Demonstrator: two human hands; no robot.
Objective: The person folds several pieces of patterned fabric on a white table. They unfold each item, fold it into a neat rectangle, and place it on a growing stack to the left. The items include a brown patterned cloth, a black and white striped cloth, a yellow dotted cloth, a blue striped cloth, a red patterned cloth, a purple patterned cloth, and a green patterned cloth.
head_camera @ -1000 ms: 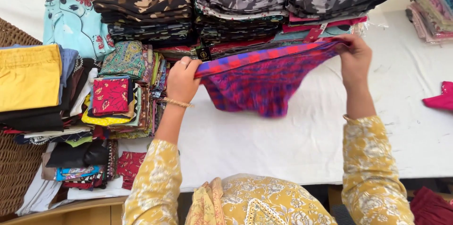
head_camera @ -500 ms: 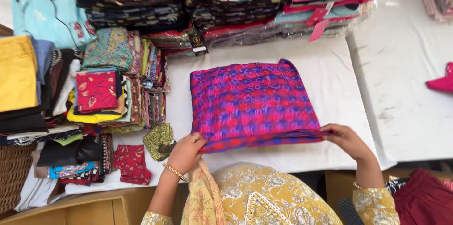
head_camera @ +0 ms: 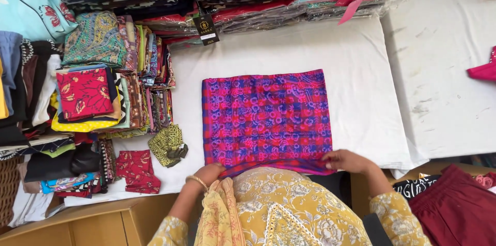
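On the white table [head_camera: 361, 70], a folded purple-and-pink patterned cloth [head_camera: 266, 114] is laid flat near the middle. Its near edge is gripped at the left corner by the left hand [head_camera: 209, 173] and at the right corner by the right hand [head_camera: 349, 161], fingers closed on the fabric. Stacks of folded fabrics [head_camera: 111, 86] are piled just to the left.

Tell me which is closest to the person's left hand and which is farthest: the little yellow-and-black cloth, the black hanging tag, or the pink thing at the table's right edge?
From the left hand:
1. Little yellow-and-black cloth, just to its left on the white table.
2. Black hanging tag, straight ahead at the far stacks.
3. Pink thing, far off at the right edge.
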